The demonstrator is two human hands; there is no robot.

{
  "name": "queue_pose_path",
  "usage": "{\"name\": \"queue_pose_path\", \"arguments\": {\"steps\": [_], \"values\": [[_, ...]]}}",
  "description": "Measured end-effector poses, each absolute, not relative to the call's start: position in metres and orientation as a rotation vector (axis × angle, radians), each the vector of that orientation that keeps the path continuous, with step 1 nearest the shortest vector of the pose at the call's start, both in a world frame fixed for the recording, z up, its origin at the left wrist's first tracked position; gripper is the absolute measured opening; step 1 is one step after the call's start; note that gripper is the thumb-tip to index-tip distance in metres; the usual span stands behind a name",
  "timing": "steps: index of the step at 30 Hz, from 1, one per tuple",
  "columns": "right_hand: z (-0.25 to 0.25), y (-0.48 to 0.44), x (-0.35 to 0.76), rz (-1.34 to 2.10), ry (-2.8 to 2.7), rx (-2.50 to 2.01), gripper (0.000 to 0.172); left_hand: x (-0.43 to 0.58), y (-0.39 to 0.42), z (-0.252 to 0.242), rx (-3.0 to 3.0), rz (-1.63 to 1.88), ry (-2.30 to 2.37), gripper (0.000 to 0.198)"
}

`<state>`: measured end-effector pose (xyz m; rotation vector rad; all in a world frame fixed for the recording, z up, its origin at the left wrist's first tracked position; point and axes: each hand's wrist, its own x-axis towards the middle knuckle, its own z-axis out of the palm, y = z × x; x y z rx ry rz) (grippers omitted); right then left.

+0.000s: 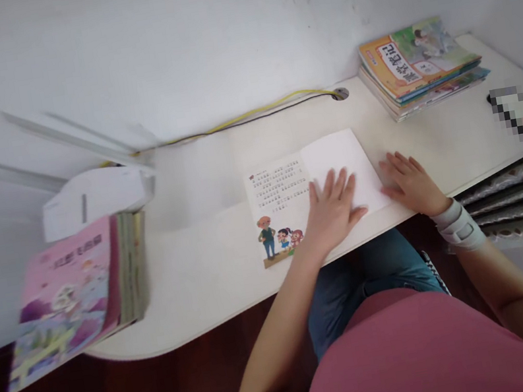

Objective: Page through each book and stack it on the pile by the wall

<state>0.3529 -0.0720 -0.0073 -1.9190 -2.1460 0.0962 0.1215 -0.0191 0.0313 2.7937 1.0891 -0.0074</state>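
White desk (212, 258): left hand (333, 207) flat, fingers spread, pressing open book (292, 197); right hand (410, 184) flat beside, gripping nothing

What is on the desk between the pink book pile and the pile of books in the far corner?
The open book lies between them, with the left hand flat on it, in the head view.

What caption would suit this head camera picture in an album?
Both hands flat on an open picture book: left hand on its blank page, right hand at its edge, book stacks on the white desk.
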Motion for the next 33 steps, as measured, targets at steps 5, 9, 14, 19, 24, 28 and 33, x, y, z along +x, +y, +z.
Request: {"name": "queue_pose_path", "arguments": {"steps": [5,9,14,19,24,28,33], "values": [[-0.006,-0.072,0.369,0.141,-2.271,-1.916,0.07,0.095,-0.004,0.028,2.728,-0.099,1.074,0.083],[-0.004,-0.073,0.366,0.138,-2.279,-1.93,0.069,0.1,0.001,0.021,2.742,-0.082,1.042,0.08],[-0.002,-0.073,0.366,0.14,-2.291,-1.917,0.065,0.108,0.001,0.018,2.748,-0.079,1.032,0.081],[-0.002,-0.074,0.367,0.147,-2.307,-1.905,0.065,0.11,-0.002,0.019,2.744,-0.087,1.04,0.08],[-0.002,-0.074,0.366,0.137,-2.3,-1.901,0.064,0.119,0.0,0.018,2.738,-0.088,1.029,0.082],[-0.002,-0.073,0.366,0.123,-2.309,-1.898,0.062,0.126,0.002,0.014,2.736,-0.047,1.019,0.082],[0.002,-0.09,0.36,-0.045,-2.239,-1.86,0.051,0.122,0.0,0.015,2.721,0.006,1.024,0.085]]}}
